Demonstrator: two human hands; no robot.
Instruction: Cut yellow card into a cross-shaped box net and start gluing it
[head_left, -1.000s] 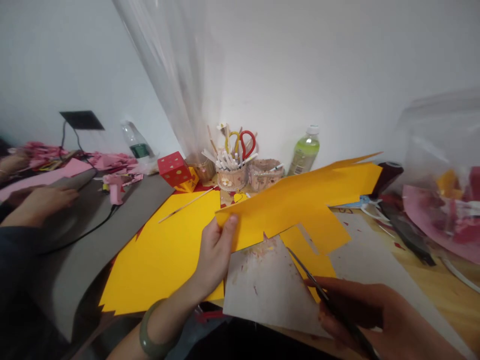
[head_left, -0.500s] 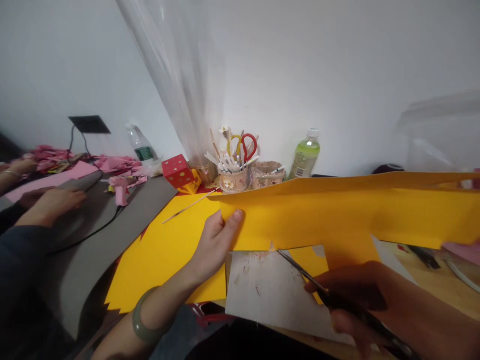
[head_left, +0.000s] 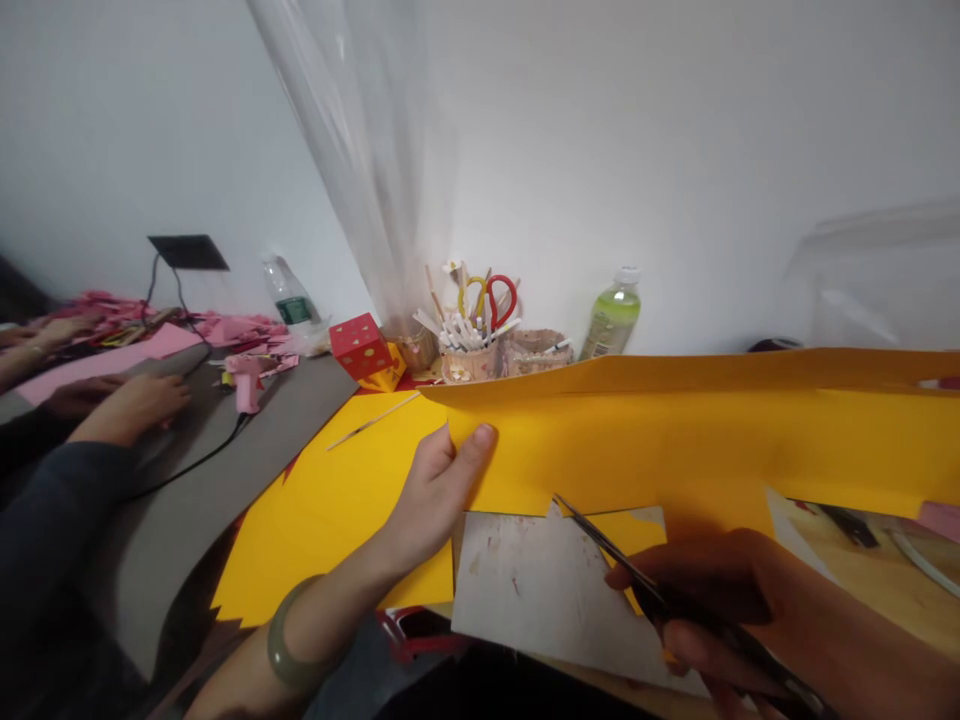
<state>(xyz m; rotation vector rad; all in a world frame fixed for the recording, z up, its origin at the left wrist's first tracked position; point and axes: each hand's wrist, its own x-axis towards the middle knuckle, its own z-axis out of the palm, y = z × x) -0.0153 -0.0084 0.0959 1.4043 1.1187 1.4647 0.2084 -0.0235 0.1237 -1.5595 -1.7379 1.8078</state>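
My left hand (head_left: 439, 485) grips the left end of a long folded strip of yellow card (head_left: 637, 440), thumb on its near face and the other fingers behind it. In my right hand (head_left: 780, 610) is a dark pair of scissors (head_left: 611, 548), its handles inside my fingers. The blade tips point up and left and meet the strip's lower edge, right of my left thumb. Beneath lies a stained white sheet (head_left: 540, 580). A large yellow sheet (head_left: 315, 510) with a jagged near edge extends under my left forearm.
Decorated cups of pens and scissors (head_left: 471, 360), a red patterned box (head_left: 360, 345) and a green drink bottle (head_left: 613, 312) stand by the wall. At left, a co-worker's hands (head_left: 139, 405) are near a pink glue gun (head_left: 246, 380) on a grey sheet (head_left: 292, 420).
The view has shifted slightly. The yellow strip hangs a little lower around the scissor tips, and its right part has shifted. Both my hands keep their holds.
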